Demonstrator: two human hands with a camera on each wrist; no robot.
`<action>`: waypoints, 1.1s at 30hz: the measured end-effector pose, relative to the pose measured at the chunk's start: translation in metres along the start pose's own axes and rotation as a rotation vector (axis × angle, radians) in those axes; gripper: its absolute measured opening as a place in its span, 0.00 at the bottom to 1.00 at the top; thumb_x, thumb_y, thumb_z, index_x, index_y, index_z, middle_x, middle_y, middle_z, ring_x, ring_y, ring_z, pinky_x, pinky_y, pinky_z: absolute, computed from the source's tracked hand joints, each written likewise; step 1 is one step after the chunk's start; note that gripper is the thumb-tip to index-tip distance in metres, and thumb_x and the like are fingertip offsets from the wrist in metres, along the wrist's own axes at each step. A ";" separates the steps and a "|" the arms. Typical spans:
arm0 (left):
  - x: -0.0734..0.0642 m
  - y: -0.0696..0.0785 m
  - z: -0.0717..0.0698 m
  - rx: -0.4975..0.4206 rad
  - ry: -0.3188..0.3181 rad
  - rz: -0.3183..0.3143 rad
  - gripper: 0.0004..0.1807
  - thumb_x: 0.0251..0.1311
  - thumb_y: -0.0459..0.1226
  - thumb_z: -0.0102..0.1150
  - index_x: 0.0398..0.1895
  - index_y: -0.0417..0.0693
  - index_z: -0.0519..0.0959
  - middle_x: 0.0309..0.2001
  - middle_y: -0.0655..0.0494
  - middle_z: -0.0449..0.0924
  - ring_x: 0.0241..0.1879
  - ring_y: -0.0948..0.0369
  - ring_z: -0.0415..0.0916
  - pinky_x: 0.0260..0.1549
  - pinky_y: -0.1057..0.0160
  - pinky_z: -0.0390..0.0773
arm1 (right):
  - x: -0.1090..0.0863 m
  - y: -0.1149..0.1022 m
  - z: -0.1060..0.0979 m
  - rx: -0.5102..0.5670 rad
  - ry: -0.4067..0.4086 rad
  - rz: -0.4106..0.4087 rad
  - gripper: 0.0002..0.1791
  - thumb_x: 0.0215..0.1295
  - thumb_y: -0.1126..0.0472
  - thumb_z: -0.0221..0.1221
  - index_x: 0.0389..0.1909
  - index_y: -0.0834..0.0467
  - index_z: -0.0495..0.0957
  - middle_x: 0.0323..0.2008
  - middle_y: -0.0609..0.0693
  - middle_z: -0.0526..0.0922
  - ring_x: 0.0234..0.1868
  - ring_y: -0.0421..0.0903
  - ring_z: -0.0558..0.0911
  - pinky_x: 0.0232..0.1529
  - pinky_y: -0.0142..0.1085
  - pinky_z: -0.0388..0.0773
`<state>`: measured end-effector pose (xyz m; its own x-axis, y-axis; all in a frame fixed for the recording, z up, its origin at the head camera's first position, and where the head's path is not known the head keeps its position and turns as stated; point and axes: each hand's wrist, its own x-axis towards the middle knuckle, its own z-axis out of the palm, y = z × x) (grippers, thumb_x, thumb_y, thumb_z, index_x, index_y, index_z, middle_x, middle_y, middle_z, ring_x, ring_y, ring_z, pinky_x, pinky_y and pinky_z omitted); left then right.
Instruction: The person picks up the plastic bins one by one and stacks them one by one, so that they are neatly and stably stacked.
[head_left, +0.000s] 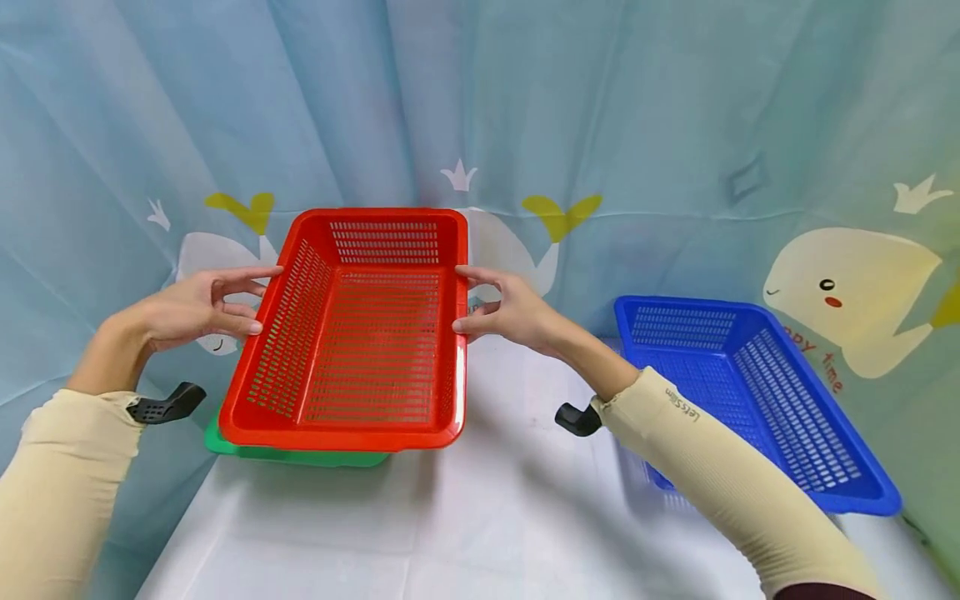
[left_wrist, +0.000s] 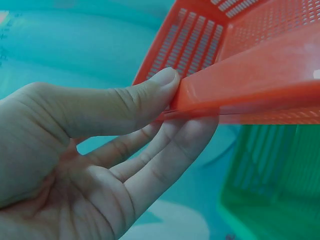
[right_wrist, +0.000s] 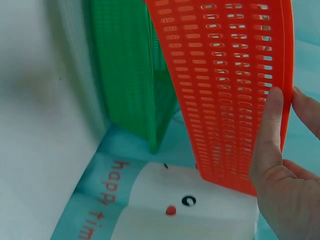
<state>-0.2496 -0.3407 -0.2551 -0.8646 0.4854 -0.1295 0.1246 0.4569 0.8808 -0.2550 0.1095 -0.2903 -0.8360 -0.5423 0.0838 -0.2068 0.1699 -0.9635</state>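
The left hand (head_left: pixel 198 307) and right hand (head_left: pixel 512 312) pinch the red basket (head_left: pixel 337 438) at its nine and three o'clock rims, fingers (head_left: pixel 484 274) narrow — opposed grips probably balance it — above the green basket (head_left: pixel 315 457); the blue basket (head_left: pixel 858 502) lies past three o'clock.

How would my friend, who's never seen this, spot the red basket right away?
Find the white table, then look above its left part. There the left hand and right hand pinch opposite sides of the red basket. It's red and held up, unlike the green basket below and the blue basket at right.
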 end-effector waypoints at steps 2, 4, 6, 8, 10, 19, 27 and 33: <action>-0.004 -0.002 -0.006 0.019 0.014 -0.020 0.43 0.67 0.28 0.63 0.82 0.55 0.56 0.63 0.47 0.67 0.48 0.50 0.85 0.43 0.48 0.86 | 0.005 0.001 0.006 -0.001 0.007 0.004 0.48 0.62 0.67 0.72 0.80 0.56 0.57 0.60 0.60 0.75 0.37 0.57 0.90 0.63 0.49 0.76; -0.007 -0.004 -0.011 0.033 0.024 -0.028 0.43 0.67 0.28 0.63 0.82 0.54 0.56 0.62 0.48 0.68 0.48 0.51 0.84 0.41 0.46 0.86 | 0.009 0.002 0.012 0.001 0.009 0.005 0.49 0.62 0.66 0.72 0.80 0.56 0.57 0.61 0.60 0.75 0.38 0.56 0.90 0.64 0.49 0.74; -0.011 -0.007 -0.016 0.039 0.027 -0.026 0.43 0.68 0.28 0.62 0.82 0.53 0.56 0.61 0.50 0.70 0.48 0.51 0.84 0.42 0.45 0.86 | 0.014 0.002 0.018 0.004 0.006 -0.002 0.48 0.62 0.66 0.72 0.80 0.56 0.57 0.62 0.58 0.73 0.38 0.56 0.90 0.64 0.50 0.74; -0.014 -0.011 -0.020 0.037 0.024 -0.023 0.42 0.68 0.27 0.61 0.82 0.53 0.56 0.61 0.50 0.71 0.49 0.51 0.84 0.43 0.45 0.86 | 0.018 0.003 0.023 0.017 0.003 -0.012 0.48 0.62 0.67 0.72 0.80 0.57 0.57 0.62 0.56 0.70 0.38 0.57 0.90 0.64 0.49 0.75; -0.016 -0.014 -0.025 0.036 0.018 -0.018 0.41 0.68 0.27 0.61 0.82 0.52 0.56 0.60 0.50 0.71 0.49 0.51 0.83 0.44 0.45 0.86 | 0.022 0.003 0.028 0.021 0.002 -0.019 0.48 0.62 0.67 0.71 0.80 0.57 0.58 0.62 0.56 0.69 0.38 0.57 0.90 0.64 0.48 0.75; -0.018 -0.025 -0.040 0.038 -0.026 -0.030 0.41 0.69 0.26 0.58 0.82 0.58 0.57 0.61 0.54 0.72 0.50 0.50 0.83 0.46 0.48 0.85 | 0.034 0.009 0.043 0.060 0.001 -0.007 0.47 0.63 0.66 0.71 0.80 0.55 0.59 0.62 0.55 0.70 0.39 0.55 0.90 0.68 0.50 0.71; -0.013 -0.036 -0.049 0.062 -0.043 -0.045 0.40 0.70 0.27 0.58 0.81 0.61 0.57 0.62 0.59 0.72 0.52 0.53 0.81 0.46 0.48 0.85 | 0.041 0.016 0.051 0.082 0.023 0.027 0.47 0.63 0.66 0.71 0.80 0.53 0.59 0.65 0.52 0.68 0.40 0.54 0.90 0.70 0.51 0.68; -0.011 -0.051 -0.055 0.109 -0.037 -0.060 0.40 0.70 0.28 0.58 0.81 0.61 0.58 0.61 0.62 0.71 0.51 0.57 0.81 0.45 0.52 0.86 | 0.050 0.025 0.062 0.105 0.009 0.045 0.48 0.64 0.65 0.71 0.81 0.54 0.56 0.63 0.56 0.77 0.40 0.53 0.90 0.72 0.52 0.66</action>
<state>-0.2730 -0.4102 -0.2739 -0.8537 0.4812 -0.1988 0.1275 0.5633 0.8163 -0.2706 0.0350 -0.3258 -0.8480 -0.5283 0.0420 -0.1151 0.1063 -0.9876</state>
